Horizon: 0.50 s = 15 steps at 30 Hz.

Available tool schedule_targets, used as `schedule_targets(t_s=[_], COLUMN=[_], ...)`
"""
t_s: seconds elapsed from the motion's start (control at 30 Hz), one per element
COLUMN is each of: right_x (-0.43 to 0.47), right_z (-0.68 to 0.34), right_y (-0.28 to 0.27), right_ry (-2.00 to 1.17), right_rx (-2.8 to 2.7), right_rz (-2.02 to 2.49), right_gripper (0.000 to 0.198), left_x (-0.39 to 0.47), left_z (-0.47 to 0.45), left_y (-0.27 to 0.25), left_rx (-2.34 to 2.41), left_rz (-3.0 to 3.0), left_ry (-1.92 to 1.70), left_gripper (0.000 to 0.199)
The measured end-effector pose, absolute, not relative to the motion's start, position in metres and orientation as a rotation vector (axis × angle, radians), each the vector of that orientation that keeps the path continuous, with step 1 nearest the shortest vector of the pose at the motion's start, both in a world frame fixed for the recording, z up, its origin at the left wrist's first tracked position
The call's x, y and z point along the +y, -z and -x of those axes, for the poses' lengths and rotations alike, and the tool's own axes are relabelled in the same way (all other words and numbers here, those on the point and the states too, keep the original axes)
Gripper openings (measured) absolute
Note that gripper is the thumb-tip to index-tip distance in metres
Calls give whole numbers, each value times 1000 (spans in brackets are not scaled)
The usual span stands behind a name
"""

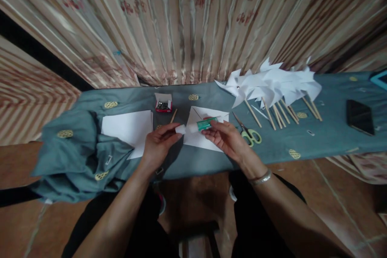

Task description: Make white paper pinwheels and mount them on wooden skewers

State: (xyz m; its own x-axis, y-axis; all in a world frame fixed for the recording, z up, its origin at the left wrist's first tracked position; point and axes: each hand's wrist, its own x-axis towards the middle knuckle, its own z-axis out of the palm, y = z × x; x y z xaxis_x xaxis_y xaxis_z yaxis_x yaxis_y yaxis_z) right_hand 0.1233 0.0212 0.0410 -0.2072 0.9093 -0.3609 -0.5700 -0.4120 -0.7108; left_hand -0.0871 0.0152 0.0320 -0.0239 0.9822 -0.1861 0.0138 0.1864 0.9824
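Between the fingertips of my left hand [159, 144] is a small white cap [180, 129]. My right hand [227, 138] grips a green and white glue stick [203, 124], its white end pointing left at the cap, with a small gap between them. Below the glue stick a white paper sheet [201, 142] with creased or cut diagonal lines lies on the cloth. A wooden stick [173, 115] lies just beyond my left fingers. Scissors with light green handles [251, 135] rest to the right of my right hand.
A stack of white paper [127, 129] lies at left, beside bunched cloth [69, 149]. Behind it stands an open red box [163, 104] of small metal pieces. Several white paper pinwheels [272, 82] on sticks lie at right, then a dark phone [359, 117]. A curtain [193, 28] hangs behind.
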Motion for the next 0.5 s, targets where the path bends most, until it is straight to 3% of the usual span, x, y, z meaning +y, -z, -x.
schedule_targets(t_s=[0.5], right_x=[20], right_z=[-118], right_y=[-37], right_ry=[-1774], right_rx=[-602], right_rz=[977], right_gripper=[23], left_x=[11], left_z=[87], left_y=[-36], left_rx=[1287], left_rz=[-1068], left_ry=[-1068], left_gripper=[48])
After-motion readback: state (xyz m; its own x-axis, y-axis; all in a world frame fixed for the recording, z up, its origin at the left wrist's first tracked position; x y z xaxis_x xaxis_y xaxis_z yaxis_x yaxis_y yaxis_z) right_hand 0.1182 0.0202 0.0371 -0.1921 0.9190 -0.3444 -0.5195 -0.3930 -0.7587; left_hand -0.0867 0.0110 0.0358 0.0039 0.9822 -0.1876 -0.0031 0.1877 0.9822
